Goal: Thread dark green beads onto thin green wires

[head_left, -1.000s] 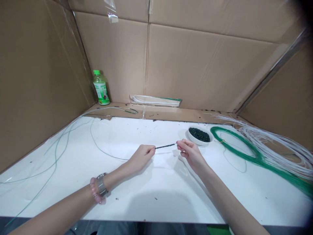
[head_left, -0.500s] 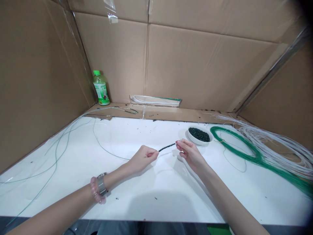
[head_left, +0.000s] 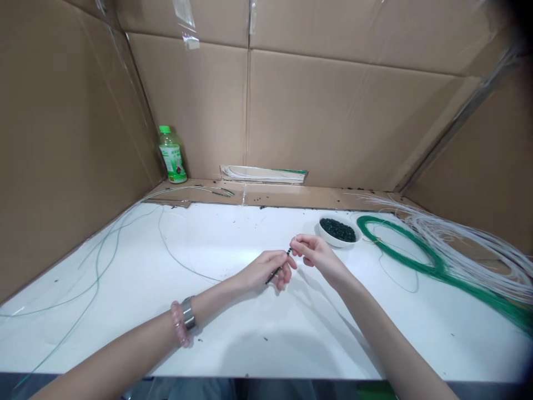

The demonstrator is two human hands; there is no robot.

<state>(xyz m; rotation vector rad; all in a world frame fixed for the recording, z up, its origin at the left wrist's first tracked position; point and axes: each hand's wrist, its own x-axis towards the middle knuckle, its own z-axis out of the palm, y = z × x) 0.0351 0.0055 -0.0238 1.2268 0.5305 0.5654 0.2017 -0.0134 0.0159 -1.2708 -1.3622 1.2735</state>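
The left hand (head_left: 270,271) is pinching a strand of dark beads (head_left: 273,274) between both hands, while the right hand (head_left: 315,254) is gripping its upper end. Just beyond the right hand, a white bowl (head_left: 353,243) is holding dark beads; green wire (head_left: 395,255) is lying farther right.

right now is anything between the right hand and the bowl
Nothing visible stands between the right hand and the bowl just beyond it. The green coil lies right of the bowl, outside that gap.
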